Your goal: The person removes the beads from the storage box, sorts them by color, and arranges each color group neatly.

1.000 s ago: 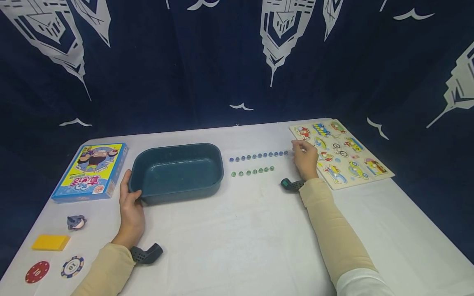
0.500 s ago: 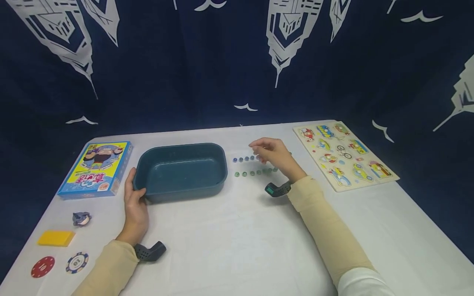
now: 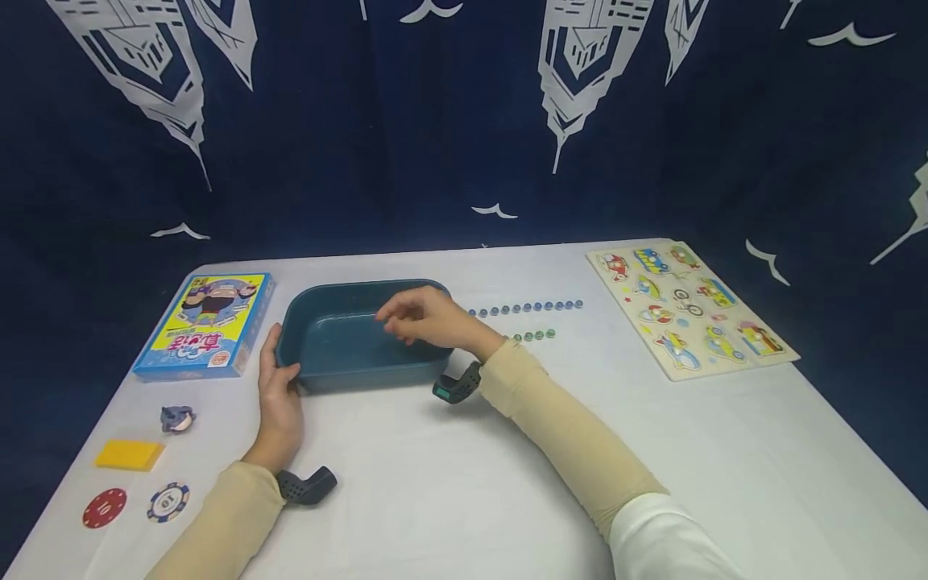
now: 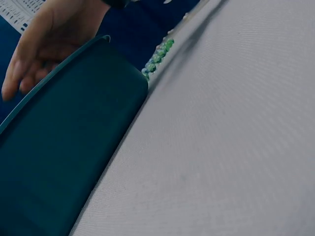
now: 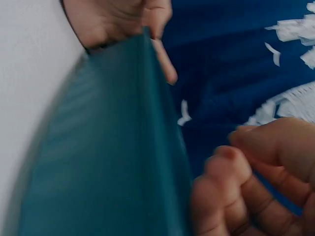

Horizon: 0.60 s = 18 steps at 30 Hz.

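A dark teal plastic tub [image 3: 366, 375] stands left of the table's middle. My left hand [image 3: 279, 415] holds its left end, fingers along the side wall and thumb at the front corner. Over the tub's right part hovers my right hand [image 3: 435, 316], with fingers loosely bent; in the right wrist view nothing shows between the thumb [image 5: 275, 140] and fingers. Right of the tub lie a row of small blue glass beads [image 3: 538, 307] and, in front, a shorter row of green ones [image 3: 540, 335]. My right hand and wrist hide the left part of the green row.
A blue and yellow game box [image 3: 203, 326] lies left of the tub. Nearer are a small shark figure [image 3: 177, 419], a yellow block [image 3: 130, 455], a red chip [image 3: 105, 508] and a blue-white chip [image 3: 168, 503]. A wooden picture puzzle board [image 3: 689, 310] lies at right.
My right hand has moved left from the far end of the blue row, across the beads, to above the tub. My left hand keeps its place on the tub; the head view shifted slightly.
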Each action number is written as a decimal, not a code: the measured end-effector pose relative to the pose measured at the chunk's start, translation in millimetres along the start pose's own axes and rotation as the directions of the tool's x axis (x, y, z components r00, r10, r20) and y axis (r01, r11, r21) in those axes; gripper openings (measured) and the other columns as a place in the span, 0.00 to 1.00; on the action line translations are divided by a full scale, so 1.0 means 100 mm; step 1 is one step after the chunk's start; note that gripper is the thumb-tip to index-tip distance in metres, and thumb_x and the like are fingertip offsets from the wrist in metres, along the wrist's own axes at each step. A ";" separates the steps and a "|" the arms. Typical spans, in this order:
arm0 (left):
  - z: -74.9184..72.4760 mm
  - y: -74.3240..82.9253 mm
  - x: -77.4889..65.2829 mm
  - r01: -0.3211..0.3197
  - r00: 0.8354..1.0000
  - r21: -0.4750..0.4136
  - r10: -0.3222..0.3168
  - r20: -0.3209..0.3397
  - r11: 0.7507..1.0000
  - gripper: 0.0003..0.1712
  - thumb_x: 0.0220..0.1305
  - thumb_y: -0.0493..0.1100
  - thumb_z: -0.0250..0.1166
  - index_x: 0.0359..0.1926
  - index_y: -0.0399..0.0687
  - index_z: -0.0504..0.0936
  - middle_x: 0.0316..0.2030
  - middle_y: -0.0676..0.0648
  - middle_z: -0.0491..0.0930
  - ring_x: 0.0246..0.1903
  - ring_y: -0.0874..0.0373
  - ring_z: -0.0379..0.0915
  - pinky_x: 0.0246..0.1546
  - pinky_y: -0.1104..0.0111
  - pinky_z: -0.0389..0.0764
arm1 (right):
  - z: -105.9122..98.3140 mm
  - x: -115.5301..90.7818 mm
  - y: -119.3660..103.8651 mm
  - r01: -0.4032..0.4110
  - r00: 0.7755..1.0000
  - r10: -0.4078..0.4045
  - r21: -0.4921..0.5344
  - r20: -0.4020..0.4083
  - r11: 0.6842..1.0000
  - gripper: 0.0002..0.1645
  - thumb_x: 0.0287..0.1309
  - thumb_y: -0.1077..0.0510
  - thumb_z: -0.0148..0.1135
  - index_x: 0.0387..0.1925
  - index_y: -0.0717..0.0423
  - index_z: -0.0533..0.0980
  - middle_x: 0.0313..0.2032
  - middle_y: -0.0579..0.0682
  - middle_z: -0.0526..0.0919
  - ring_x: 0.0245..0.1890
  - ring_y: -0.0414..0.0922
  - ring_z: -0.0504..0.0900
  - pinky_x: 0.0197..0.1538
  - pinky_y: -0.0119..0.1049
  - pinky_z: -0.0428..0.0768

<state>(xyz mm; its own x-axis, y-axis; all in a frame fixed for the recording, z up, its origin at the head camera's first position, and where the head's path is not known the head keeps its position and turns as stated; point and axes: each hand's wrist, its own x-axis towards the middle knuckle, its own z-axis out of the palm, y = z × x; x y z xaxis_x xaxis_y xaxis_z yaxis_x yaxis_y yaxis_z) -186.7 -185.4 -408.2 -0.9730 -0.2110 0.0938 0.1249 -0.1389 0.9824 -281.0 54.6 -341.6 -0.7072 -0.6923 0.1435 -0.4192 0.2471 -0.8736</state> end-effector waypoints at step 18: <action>-0.03 0.00 0.03 -0.006 1.000 0.026 0.006 0.001 1.000 0.43 0.63 0.33 0.35 0.79 0.51 0.41 0.79 0.56 0.35 0.77 0.62 0.27 0.74 0.65 0.33 | 0.74 0.68 -0.07 -0.230 0.926 0.317 -0.358 0.205 0.905 0.15 0.60 0.59 0.67 0.50 0.52 0.85 0.55 0.48 0.84 0.58 0.43 0.78 0.56 0.31 0.75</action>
<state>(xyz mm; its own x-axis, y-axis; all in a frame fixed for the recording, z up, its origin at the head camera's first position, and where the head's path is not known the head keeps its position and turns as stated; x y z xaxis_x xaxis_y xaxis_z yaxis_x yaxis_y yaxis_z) -188.7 -188.5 -408.5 -0.9724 -0.2111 0.0997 0.1255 -0.1127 0.9857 -283.6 -44.4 -360.4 -0.6712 -0.7016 -0.2392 -0.4203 0.6260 -0.6569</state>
